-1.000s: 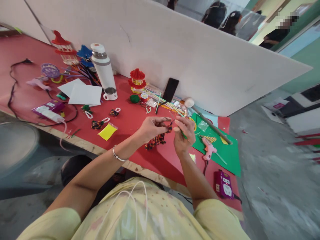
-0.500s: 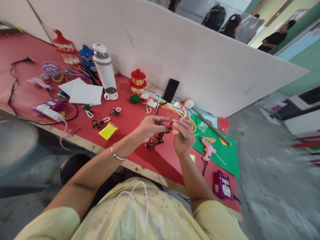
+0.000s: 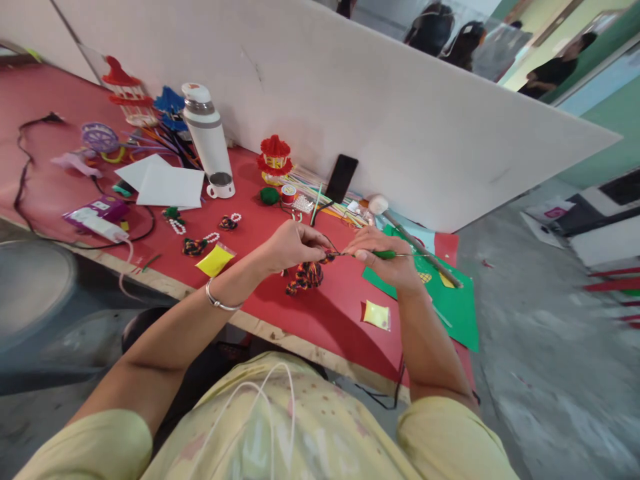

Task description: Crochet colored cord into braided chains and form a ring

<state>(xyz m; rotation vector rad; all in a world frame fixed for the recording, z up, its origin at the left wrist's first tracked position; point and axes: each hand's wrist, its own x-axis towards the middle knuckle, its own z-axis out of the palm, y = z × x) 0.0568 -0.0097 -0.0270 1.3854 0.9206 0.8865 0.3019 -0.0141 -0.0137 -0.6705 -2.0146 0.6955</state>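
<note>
My left hand (image 3: 295, 248) pinches the upper end of a dark, multicoloured yarn piece (image 3: 309, 275), whose bulk hangs below the fingers over the red table. My right hand (image 3: 383, 257) is closed on a thin tool with a green handle (image 3: 384, 255); its metal shaft points left and meets the yarn at my left fingertips. A dark strand loops up between the hands. Two similar yarn pieces with white bead loops, one larger (image 3: 194, 247) and one smaller (image 3: 229, 223), lie to the left beside a yellow packet (image 3: 216, 259).
A white flask (image 3: 207, 140), a phone (image 3: 342, 179) and a red-roofed model (image 3: 275, 160) stand along the white partition (image 3: 320, 87). A stick (image 3: 423, 245) crosses green card (image 3: 463, 313) at right. A purple socket box (image 3: 107, 210) and cables lie left.
My right hand has moved right, away from my left hand, and the green handle now lies level. The right forearm now covers the pink glue gun and the right socket box; a pale yellow packet shows.
</note>
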